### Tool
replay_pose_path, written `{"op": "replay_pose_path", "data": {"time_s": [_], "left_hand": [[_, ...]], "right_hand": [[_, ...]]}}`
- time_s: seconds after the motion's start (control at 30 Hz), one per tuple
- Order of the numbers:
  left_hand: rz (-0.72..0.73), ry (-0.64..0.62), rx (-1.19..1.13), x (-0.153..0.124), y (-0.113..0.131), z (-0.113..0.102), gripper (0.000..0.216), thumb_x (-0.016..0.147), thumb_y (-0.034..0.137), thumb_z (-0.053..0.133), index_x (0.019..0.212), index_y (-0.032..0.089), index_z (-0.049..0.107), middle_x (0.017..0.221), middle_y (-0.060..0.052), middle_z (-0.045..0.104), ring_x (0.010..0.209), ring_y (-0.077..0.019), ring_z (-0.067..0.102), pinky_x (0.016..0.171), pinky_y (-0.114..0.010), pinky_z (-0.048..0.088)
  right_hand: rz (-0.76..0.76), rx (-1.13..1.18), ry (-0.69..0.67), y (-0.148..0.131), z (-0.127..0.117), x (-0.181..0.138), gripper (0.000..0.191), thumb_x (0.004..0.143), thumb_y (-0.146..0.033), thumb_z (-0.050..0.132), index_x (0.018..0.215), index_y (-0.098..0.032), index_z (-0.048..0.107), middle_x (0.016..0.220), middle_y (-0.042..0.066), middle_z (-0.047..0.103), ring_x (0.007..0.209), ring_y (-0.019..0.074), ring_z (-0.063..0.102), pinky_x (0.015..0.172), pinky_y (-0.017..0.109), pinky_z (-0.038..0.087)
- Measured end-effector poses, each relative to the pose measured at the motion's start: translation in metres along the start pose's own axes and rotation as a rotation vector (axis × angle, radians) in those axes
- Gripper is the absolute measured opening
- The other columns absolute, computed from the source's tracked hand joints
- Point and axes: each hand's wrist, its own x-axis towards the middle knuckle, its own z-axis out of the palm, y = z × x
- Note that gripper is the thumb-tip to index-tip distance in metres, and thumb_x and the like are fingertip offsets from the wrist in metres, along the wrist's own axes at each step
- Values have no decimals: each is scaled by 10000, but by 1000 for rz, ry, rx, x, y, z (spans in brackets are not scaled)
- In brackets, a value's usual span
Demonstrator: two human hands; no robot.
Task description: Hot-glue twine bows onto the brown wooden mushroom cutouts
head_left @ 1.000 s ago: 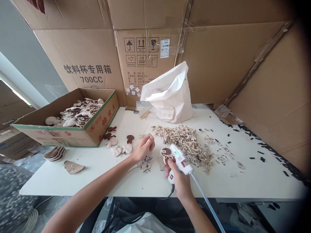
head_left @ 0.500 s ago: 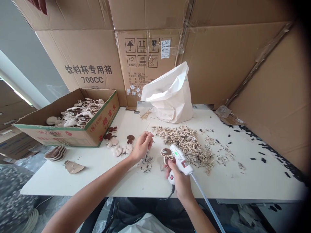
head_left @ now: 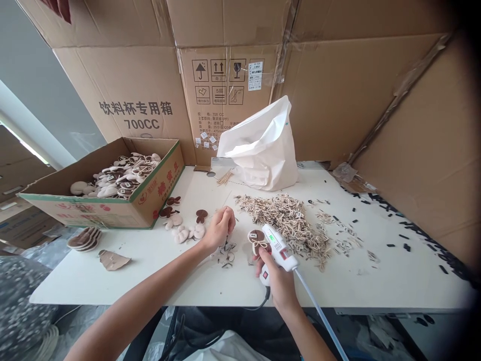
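Observation:
My right hand (head_left: 276, 278) grips a white glue gun (head_left: 278, 245) with its nozzle pointing at a small brown round piece with a beige bow (head_left: 257, 239), which sits by my fingertips. My left hand (head_left: 220, 228) hovers over the white table (head_left: 376, 281) with its fingers curled closed; whatever it pinches is too small to name. Beneath it lie several small dark scraps (head_left: 226, 254). Beige and brown mouse-ear shaped pieces (head_left: 186, 231) lie just left of that hand. A heap of small beige bows (head_left: 291, 220) spreads to the right of the glue gun.
An open cardboard box (head_left: 150, 195) of finished pieces stands at the back left. A white bag (head_left: 263, 148) stands at the back centre. Tall cardboard walls (head_left: 338, 90) surround the table. Black bits (head_left: 404, 245) scatter at the right. A stack of pieces (head_left: 84, 237) lies near the left edge.
My left hand's fingers have curled in tighter and dropped slightly toward the table. The right hand and glue gun have stayed put.

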Motion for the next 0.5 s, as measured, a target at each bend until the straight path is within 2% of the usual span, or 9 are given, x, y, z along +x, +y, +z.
{"op": "replay_pose_path", "data": {"time_s": [0.1, 0.23, 0.5], "left_hand": [[-6, -11, 2, 0, 1, 0, 482, 1074, 501, 381, 711, 198, 474, 492, 37, 444, 514, -117, 375, 569, -242, 362], [-42, -70, -61, 0, 1, 0, 423, 1023, 579, 509, 931, 176, 600, 553, 57, 457, 504, -96, 348, 518, -221, 315], [-39, -54, -103, 3, -5, -2, 445, 976, 608, 592, 1000, 164, 609, 704, 13, 555, 581, -93, 437, 524, -209, 335]], "right_hand": [[-4, 3, -4, 0, 0, 1, 379, 866, -577, 771, 879, -204, 708, 729, 38, 731, 505, 138, 553, 486, 265, 407], [2, 2, -3, 3, -1, 2, 371, 885, -561, 763, 897, -196, 703, 731, 39, 727, 501, 134, 539, 477, 261, 391], [9, -10, -2, 2, -1, 1, 377, 882, -565, 758, 887, -191, 711, 740, 42, 730, 493, 128, 536, 472, 260, 387]]}}
